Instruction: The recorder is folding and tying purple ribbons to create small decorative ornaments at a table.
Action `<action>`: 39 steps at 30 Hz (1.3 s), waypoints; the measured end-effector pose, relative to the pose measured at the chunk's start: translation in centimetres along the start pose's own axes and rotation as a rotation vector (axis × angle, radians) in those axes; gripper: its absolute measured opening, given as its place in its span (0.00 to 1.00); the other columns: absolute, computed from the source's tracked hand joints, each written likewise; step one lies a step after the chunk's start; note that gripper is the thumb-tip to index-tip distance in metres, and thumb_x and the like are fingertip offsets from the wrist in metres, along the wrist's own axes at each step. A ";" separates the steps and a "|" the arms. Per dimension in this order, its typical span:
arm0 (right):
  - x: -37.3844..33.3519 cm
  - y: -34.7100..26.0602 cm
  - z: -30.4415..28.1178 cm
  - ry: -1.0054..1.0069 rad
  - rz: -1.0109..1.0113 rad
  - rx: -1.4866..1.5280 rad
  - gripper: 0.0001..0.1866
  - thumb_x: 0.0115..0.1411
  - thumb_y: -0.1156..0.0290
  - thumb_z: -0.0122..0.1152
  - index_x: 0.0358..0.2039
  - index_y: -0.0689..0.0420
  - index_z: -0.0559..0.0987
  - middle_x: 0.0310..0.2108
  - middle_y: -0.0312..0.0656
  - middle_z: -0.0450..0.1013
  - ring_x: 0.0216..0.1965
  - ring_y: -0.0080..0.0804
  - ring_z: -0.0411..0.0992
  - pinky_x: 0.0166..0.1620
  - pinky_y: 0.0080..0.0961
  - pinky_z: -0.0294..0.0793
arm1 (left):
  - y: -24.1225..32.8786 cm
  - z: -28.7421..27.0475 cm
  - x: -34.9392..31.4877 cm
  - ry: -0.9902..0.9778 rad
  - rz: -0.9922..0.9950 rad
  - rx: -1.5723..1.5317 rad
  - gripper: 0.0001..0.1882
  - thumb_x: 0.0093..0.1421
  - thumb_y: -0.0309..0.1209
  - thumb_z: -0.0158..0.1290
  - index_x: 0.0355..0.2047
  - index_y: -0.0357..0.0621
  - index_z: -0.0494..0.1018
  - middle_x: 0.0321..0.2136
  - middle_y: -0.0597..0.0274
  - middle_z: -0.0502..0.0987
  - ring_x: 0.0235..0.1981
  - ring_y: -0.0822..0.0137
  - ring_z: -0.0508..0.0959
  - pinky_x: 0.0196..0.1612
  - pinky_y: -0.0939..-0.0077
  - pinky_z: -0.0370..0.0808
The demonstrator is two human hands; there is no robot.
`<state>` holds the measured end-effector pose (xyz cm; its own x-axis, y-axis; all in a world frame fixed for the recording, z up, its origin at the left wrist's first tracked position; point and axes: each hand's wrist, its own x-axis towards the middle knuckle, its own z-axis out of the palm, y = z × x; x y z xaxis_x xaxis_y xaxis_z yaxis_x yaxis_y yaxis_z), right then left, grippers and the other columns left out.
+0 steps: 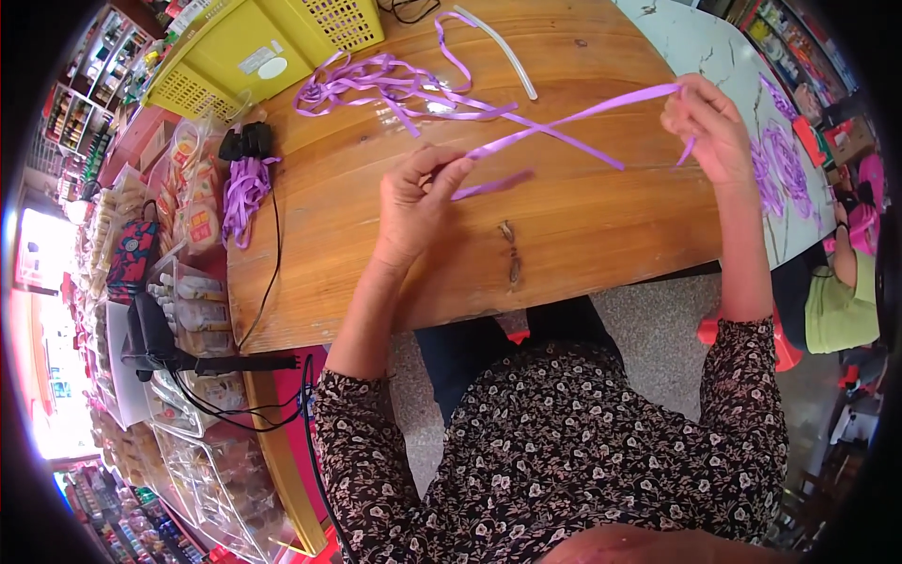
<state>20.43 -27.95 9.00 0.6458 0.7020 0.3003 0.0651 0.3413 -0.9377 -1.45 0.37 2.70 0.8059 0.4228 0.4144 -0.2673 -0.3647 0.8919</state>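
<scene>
A wooden desk [583,235] with a rounded near edge fills the middle of the room, its warm brown top marked by a couple of dark knots near the front. Above it the left hand [413,202] pinches one end of a purple ribbon strip [564,120] between thumb and fingertips, grip closed tight on it, a short tail poking out past the fingers. The right hand [709,127] holds the other end of the same strip near the desk's right edge, fingers closed around it too, so the ribbon runs taut between them, raised over the desk top.

Toward the far edge lies a loose tangle of purple ribbon [385,89], with a clear plastic tube [503,47] beside it. A yellow plastic basket [268,47] sits at the far left corner. Another ribbon bundle [242,193] hangs over the left edge, and a black cable [272,273] trails along there. Packaged goods [193,221] crowd the shelves to the left.
</scene>
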 end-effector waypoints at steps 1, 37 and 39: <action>0.1 0.2 0.3 -0.010 0.052 -0.128 0.08 0.62 0.74 0.49 0.39 0.62 0.75 0.19 0.30 0.62 0.21 0.16 0.54 0.27 0.16 0.55 | -0.3 -0.6 0.0 0.010 -0.082 -0.019 0.04 0.56 0.24 0.57 0.31 0.37 0.77 0.21 0.71 0.73 0.24 0.81 0.68 0.27 0.85 0.66; 2.7 5.5 5.5 -0.001 -0.188 -0.546 0.07 0.56 0.77 0.58 0.37 0.60 0.79 0.30 0.34 0.75 0.27 0.18 0.70 0.32 0.14 0.70 | 0.9 6.8 2.2 0.041 -0.269 -0.334 0.05 0.56 0.25 0.58 0.32 0.37 0.79 0.22 0.77 0.72 0.24 0.85 0.64 0.26 0.89 0.60; 2.9 5.4 6.1 -0.088 -0.517 -0.720 0.09 0.54 0.77 0.61 0.38 0.59 0.79 0.32 0.36 0.75 0.30 0.24 0.71 0.34 0.17 0.71 | 0.9 6.8 2.1 0.020 -0.278 -0.325 0.05 0.56 0.25 0.58 0.32 0.37 0.79 0.23 0.77 0.72 0.24 0.84 0.65 0.27 0.89 0.61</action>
<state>18.04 -20.27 5.86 0.3446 0.6247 0.7007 0.8136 0.1736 -0.5549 3.55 -4.76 3.15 0.8612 0.4854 0.1509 -0.1965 0.0440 0.9795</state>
